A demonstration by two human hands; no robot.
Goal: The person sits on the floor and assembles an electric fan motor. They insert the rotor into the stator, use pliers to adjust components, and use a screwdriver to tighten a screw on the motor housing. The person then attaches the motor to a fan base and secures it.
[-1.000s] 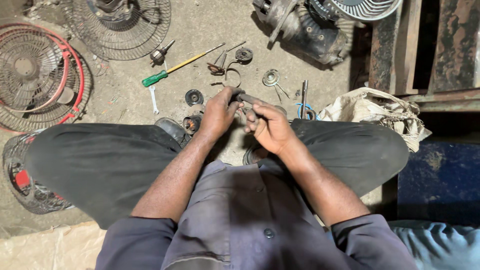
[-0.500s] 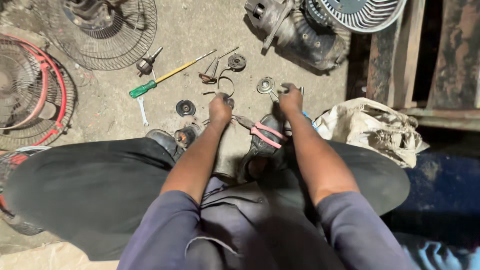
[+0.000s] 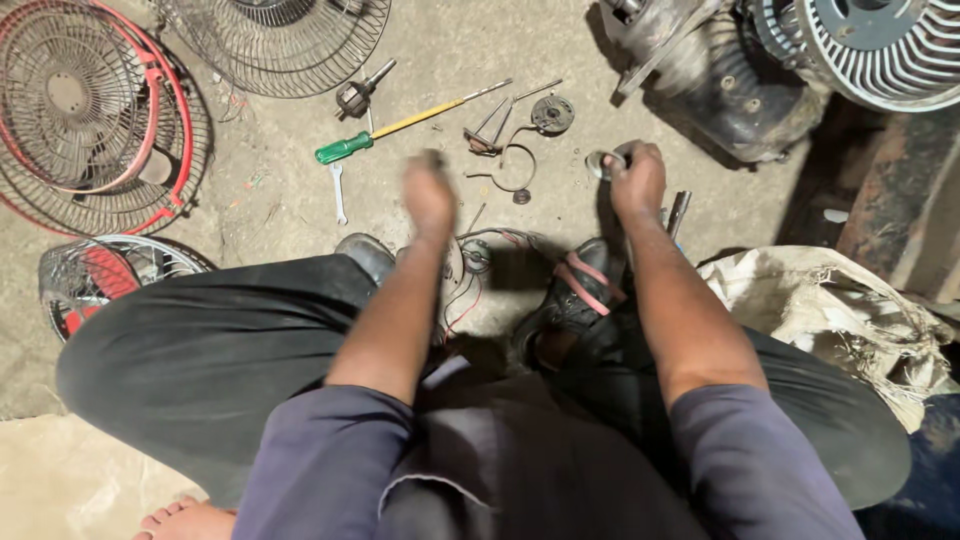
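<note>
I sit cross-legged on a concrete floor with both arms stretched forward. My right hand (image 3: 637,180) is closed on a small round metal part (image 3: 600,163) at floor level, next to a short metal rod (image 3: 678,211). My left hand (image 3: 428,194) is motion-blurred over the floor between a green-handled screwdriver (image 3: 400,126) and a bent wire ring (image 3: 508,168); whether it holds anything is unclear. A small part with red and black wires (image 3: 468,258) lies between my forearms, just in front of my legs.
Red-rimmed fan guards (image 3: 85,120) and a wire grille (image 3: 285,45) lie at the left and top. A small spanner (image 3: 338,192), a round disc (image 3: 552,113), a dark motor (image 3: 700,65), a white fan cover (image 3: 885,45), a sack (image 3: 840,310) and a sandal (image 3: 578,290) surround me.
Both hands left my lap, where they worked together, and reached forward and apart to the floor. The right hand has closed on the round metal part.
</note>
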